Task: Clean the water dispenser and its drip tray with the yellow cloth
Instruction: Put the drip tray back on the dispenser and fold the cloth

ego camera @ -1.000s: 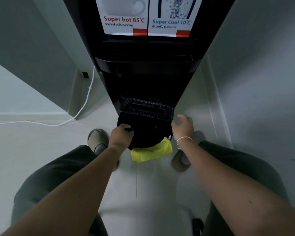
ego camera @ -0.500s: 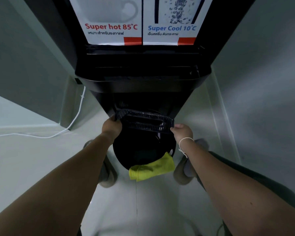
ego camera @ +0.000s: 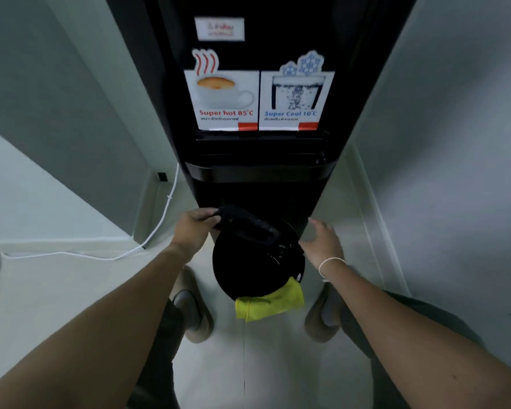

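A tall black water dispenser (ego camera: 260, 172) stands before me with hot and cold stickers on its front. My left hand (ego camera: 196, 224) grips the left end of the black slotted drip-tray grate (ego camera: 248, 224), which hangs tilted over the round black drip tray (ego camera: 254, 270). Beside the tray's right edge, my right hand (ego camera: 322, 242) hovers with relaxed fingers and holds nothing. The yellow cloth (ego camera: 270, 302) lies on the floor, partly under the tray's near edge.
Grey walls close in on both sides of the dispenser. A white cable (ego camera: 160, 222) runs from the dispenser's left side across the pale floor. My two feet in tan slippers (ego camera: 194, 308) flank the cloth.
My right hand has let go of the grate's right end and moved aside. The left hand alone now holds the grate, tilted. The view has tipped upward, showing more of the dispenser.
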The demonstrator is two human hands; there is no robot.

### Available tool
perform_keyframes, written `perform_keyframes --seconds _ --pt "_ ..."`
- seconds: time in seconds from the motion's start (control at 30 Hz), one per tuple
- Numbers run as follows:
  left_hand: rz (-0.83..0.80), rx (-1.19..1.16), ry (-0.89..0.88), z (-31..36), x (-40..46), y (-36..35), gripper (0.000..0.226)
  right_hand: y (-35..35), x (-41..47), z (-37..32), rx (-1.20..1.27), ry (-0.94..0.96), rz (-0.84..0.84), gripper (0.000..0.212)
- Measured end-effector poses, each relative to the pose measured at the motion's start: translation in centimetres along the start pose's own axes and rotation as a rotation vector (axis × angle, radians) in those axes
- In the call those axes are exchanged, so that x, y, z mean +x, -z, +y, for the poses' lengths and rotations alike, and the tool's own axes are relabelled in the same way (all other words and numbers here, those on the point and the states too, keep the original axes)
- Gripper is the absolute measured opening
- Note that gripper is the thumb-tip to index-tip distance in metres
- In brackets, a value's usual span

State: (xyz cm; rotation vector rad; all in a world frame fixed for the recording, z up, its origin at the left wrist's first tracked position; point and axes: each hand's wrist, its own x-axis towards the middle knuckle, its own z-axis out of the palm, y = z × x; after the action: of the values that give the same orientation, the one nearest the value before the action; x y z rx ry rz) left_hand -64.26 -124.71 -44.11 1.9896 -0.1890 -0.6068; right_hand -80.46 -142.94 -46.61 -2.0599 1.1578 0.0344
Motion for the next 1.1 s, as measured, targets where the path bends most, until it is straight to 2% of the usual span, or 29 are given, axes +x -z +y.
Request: perform_keyframes --seconds 0.1,0.2,0.3,0.4,0.47,0.53,0.7,0.73,0.8,0.87,1.0,1.1 --pt "-0.068 0.170 -0.188 3.9 -3.2 1.5 0.022 2.0 -3.3 -3.4 -0.020 0.295 -0.010 0.056" --pt "-0.157 0.331 -0.338 7.0 -5.6 2.2 0.019 3.2 -6.1 -6.7 -0.034 0.493 -0.050 0.051" --pt "-0.231 0.397 -0.490 10.0 -8.4 2.1 0.021 4.7 -8.8 -9.2 -0.009 0.569 -0.054 0.038" --pt "-0.253 0.362 -0.579 12.1 -9.9 2.0 0.032 6.4 -9.8 -10.4 0.150 0.556 0.076 0.018" --pt "-0.225 0.275 -0.515 12.7 -10.2 2.6 0.053 7.6 -9.9 -10.2 0.267 0.510 0.153 0.010" --pt "-0.189 0.254 -0.430 12.6 -10.4 3.3 0.064 8.5 -10.2 -9.7 0.250 0.494 0.159 0.011" --pt "-0.120 0.233 -0.313 11.0 -10.1 4.0 0.056 10.6 -10.5 -9.7 0.308 0.503 0.217 0.008" --pt "-0.099 0.211 -0.296 10.8 -10.0 4.1 0.054 11.1 -10.5 -10.1 0.375 0.509 0.206 0.002" --pt "-0.078 0.144 -0.256 10.5 -9.9 4.2 0.053 12.1 -10.6 -10.9 0.486 0.514 0.184 0.018" --pt "-0.076 0.070 -0.212 10.4 -9.8 4.4 0.056 13.3 -10.7 -11.8 0.614 0.503 0.137 0.022" --pt "-0.080 -0.218 -0.124 11.1 -9.2 5.2 0.057 15.1 -10.4 -12.8 0.881 0.432 0.088 0.015" --pt "-0.008 -0.296 -0.147 12.3 -8.4 5.3 0.052 15.1 -9.5 -12.7 1.042 0.369 0.028 0.012"
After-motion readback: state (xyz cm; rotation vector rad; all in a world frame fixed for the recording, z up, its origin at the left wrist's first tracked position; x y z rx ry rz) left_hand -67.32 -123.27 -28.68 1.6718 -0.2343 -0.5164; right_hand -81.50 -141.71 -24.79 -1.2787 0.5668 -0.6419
